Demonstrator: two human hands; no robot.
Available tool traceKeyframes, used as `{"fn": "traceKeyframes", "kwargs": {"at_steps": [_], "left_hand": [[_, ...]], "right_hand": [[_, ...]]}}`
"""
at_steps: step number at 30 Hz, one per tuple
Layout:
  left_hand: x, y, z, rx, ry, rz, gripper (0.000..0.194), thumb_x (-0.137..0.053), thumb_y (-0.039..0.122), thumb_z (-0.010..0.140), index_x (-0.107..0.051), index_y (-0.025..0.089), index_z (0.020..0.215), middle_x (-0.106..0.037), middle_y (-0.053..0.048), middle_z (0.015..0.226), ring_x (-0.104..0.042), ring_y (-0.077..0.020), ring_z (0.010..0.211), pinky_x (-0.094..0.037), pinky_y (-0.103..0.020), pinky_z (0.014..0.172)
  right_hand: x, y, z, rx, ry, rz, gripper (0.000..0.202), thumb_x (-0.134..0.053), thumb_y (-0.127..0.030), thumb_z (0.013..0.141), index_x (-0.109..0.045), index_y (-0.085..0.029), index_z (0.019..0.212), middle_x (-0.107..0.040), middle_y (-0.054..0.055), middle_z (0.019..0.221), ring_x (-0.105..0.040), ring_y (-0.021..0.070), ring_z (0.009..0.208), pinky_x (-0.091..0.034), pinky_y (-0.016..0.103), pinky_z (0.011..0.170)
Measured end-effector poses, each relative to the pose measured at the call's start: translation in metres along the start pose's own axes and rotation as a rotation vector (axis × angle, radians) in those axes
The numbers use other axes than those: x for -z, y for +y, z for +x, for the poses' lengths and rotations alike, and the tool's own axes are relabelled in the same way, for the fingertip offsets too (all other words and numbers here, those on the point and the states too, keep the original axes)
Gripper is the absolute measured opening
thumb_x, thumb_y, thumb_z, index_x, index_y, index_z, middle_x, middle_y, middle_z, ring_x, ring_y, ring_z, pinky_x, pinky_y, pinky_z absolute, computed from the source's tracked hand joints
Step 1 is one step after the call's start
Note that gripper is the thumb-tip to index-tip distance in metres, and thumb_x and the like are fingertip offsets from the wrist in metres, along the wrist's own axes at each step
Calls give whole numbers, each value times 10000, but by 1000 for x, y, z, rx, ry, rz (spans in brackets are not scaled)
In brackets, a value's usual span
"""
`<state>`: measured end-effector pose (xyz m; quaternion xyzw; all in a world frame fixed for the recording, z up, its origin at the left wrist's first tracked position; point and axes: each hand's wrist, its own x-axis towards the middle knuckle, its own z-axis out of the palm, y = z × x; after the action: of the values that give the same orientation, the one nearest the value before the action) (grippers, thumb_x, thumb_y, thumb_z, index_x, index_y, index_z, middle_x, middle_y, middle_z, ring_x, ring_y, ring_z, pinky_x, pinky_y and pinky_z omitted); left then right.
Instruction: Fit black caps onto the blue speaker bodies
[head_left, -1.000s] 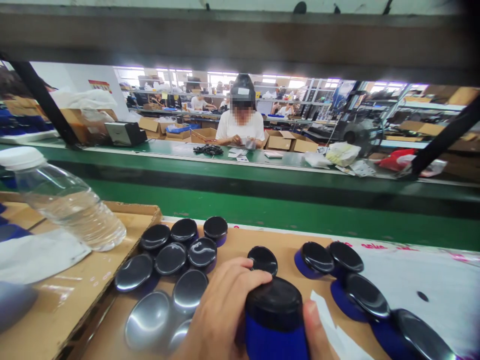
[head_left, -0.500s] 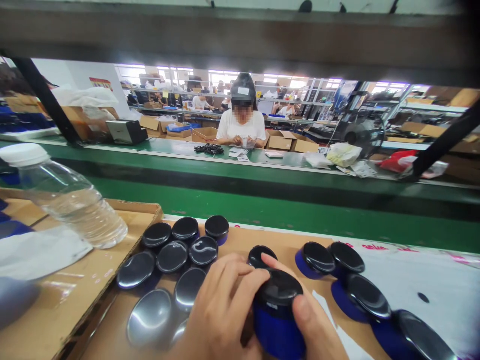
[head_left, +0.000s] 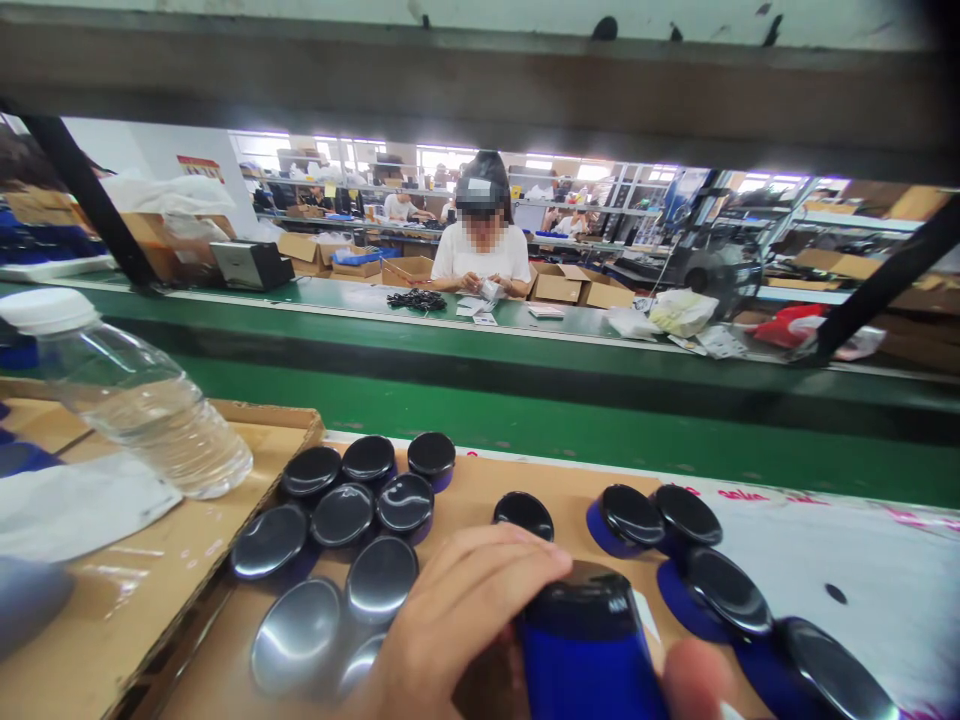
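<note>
A blue round-sided device with a glossy black top (head_left: 592, 650) is held close to me, tilted so that its side faces me. My left hand (head_left: 472, 610) is closed around it from the left, fingertips on the black top. At its right side is my right hand (head_left: 697, 680), of which mainly a blurred thumb shows at the bottom edge; its other fingers are mostly hidden. A white sheet or cloth (head_left: 646, 617) shows in part behind the device. Just beyond my fingers stands another device of the same kind (head_left: 523, 513).
Several like devices (head_left: 343, 513) stand in a group at left, and more (head_left: 727, 588) line the right. A water bottle (head_left: 150, 400) is on a cardboard box (head_left: 187, 545). Beyond the green belt (head_left: 450, 405), a person (head_left: 482, 245) handles small items. A beam (head_left: 480, 85) crosses overhead.
The held device has come lower and nearer, and its side has turned up towards me. My right thumb has moved off its black top, down and to the right.
</note>
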<state>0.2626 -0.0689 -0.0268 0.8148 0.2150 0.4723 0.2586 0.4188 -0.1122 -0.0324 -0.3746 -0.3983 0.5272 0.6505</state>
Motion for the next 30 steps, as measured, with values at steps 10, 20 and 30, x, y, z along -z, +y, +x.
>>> {"fn": "traceKeyframes", "kwargs": {"at_steps": [10,20,30], "left_hand": [[10,-10,-3,212,36,74,402,-414,274,986,-432,283,1387,-585,-75,1313,-605,-210,1142,-518,-360,987],[-16,-27,-3,-246,-492,725,552,-705,291,808,-538,126,1308,-552,-247,1383,-554,-429,1239,-555,-571,872],[-17,-30,-9,-256,-534,594,370,-499,200,934,-543,119,1293,-625,-143,1337,-569,-360,1239,-521,-532,952]], "right_hand": [[-15,-7,8,-592,-94,744,708,-412,-675,907,-704,-50,1065,-701,79,717,-654,114,497,-483,180,472],[7,-6,19,-419,7,855,676,-394,-595,942,-694,0,1057,-678,90,747,-597,108,518,-468,198,481],[11,-12,1,-459,-194,495,747,-450,-792,777,-725,-129,985,-588,37,463,-497,143,401,-420,242,461]]}}
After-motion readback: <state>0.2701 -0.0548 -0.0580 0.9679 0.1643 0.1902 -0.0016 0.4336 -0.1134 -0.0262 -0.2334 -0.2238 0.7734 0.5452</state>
